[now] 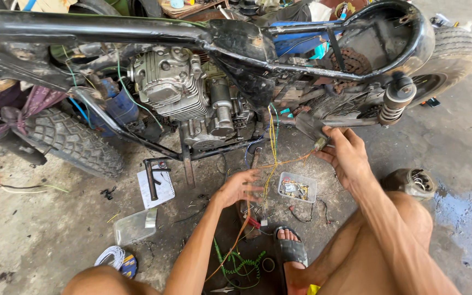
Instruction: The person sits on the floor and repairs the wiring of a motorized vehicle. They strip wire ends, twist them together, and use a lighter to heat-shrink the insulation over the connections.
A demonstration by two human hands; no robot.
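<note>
The right hand (345, 155) is up under the stripped motorcycle frame (137, 27), fingers pinched shut around a small connector end (320, 143) where an orange wire (288, 161) runs in. The left hand (240, 187) sits lower, fingers half curled and loosely spread over the loose yellow and orange wires (270, 164) that hang from the frame; it touches them, but whether it truly grips one I cannot tell. Between the two hands, on the concrete floor (45, 235), lies one small clear plastic tray (297, 187) of brass-coloured bits. One sandalled foot (290, 248) rests just below it, beside a tangle of green coiled wire (241, 265). Further left on the floor are one flat clear lid (133, 226) and one white sheet of paper (157, 188) with an L-shaped wrench (152, 173) lying on it. Two tyres show: one knobbly tyre (72, 142) at the left, one rear tyre (454, 54) at the right. The engine (187, 93) hangs in the middle.
</note>
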